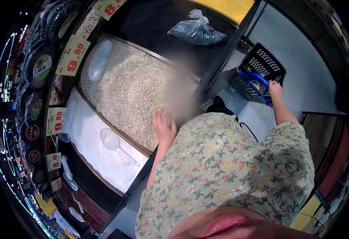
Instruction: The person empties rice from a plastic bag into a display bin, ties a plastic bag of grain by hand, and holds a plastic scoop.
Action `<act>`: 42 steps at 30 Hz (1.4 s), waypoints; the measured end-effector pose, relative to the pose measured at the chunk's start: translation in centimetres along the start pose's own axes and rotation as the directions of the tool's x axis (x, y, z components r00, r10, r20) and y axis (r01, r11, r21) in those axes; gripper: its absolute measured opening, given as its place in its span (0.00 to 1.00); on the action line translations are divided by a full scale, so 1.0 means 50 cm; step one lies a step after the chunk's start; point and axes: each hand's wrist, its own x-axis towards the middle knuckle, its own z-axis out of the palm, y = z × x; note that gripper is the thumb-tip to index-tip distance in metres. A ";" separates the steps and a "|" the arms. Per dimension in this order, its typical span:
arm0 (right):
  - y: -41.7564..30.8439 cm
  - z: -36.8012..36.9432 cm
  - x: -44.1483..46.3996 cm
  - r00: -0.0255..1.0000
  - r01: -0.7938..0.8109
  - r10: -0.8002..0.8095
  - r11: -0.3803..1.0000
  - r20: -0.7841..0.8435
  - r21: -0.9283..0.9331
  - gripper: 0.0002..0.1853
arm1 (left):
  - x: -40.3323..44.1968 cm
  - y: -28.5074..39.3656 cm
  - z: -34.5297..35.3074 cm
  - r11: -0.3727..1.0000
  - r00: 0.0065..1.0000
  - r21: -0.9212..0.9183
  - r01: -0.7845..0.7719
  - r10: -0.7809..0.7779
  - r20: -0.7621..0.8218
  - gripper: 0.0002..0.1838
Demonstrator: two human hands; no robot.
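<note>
My left hand (164, 125) rests on the pale grain in the large bin (122, 83), near its front corner, fingers spread apart and holding nothing. To the right, my right hand (275, 90) is wrapped round the blue handle (257, 77) of a dark shopping basket (248, 91). A bluish plastic bag or scoop (100, 59) lies at the far left of the grain. In the neighbouring bin of white grain (86, 133) sits a clear scoop (110, 139) with its handle toward me. A blurred patch hides part of the grain bin's right side.
A tied plastic bag (197, 31) lies on the dark bin beyond. Price signs (73, 55) and round-labelled packages (43, 67) line the left side. Bins of dark and red beans (90, 207) are at lower left. Tiled floor (298, 51) shows around the basket.
</note>
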 end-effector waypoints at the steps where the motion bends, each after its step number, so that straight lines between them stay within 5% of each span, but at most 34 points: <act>1: -0.006 -0.009 0.015 1.000 0.005 -0.005 1.000 0.003 -0.010 0.22 | -0.001 0.001 0.006 1.000 1.000 0.013 0.016 -0.016 0.003 0.17; 7: -0.007 -0.054 0.124 0.998 -0.032 0.031 0.999 0.049 0.021 0.22 | 0.028 0.041 0.070 0.964 0.994 0.241 0.109 -0.102 -0.042 0.22; 22: 0.099 -0.006 0.494 0.992 0.019 -0.037 0.990 0.123 0.137 0.25 | 0.196 0.121 0.235 0.844 0.939 0.413 0.342 -0.323 -0.117 0.21; 27: 0.176 0.039 0.611 0.989 0.143 -0.145 0.976 -0.001 0.165 0.24 | 0.200 0.127 0.233 0.807 0.910 0.420 0.415 -0.373 -0.182 0.22; 31: 0.149 0.013 0.613 0.986 0.044 -0.078 0.974 0.146 0.223 0.24 | 0.204 0.126 0.234 0.800 0.917 0.449 0.398 -0.339 -0.210 0.21; 33: 0.166 0.033 0.627 0.996 0.081 -0.089 0.975 0.027 0.208 0.25 | 0.204 0.126 0.234 0.795 0.919 0.461 0.394 -0.342 -0.195 0.21; 34: 0.117 -0.023 0.584 0.990 0.039 -0.062 0.984 0.123 0.174 0.26 | 0.206 0.126 0.235 0.803 0.919 0.448 0.393 -0.337 -0.203 0.21; 38: 0.084 -0.013 0.569 0.996 0.054 -0.063 0.989 0.065 0.136 0.20 | 0.192 0.105 0.249 0.824 0.916 0.406 0.395 -0.324 -0.234 0.22; 40: 0.026 -0.029 0.549 0.901 0.378 -0.321 0.911 -0.293 0.164 0.20 | 0.197 0.113 0.241 0.815 0.917 0.421 0.398 -0.336 -0.216 0.22; 42: -0.076 -0.033 0.527 0.740 0.613 -0.513 0.780 -0.436 0.124 0.21 | 0.198 0.115 0.238 0.808 0.919 0.437 0.395 -0.341 -0.199 0.21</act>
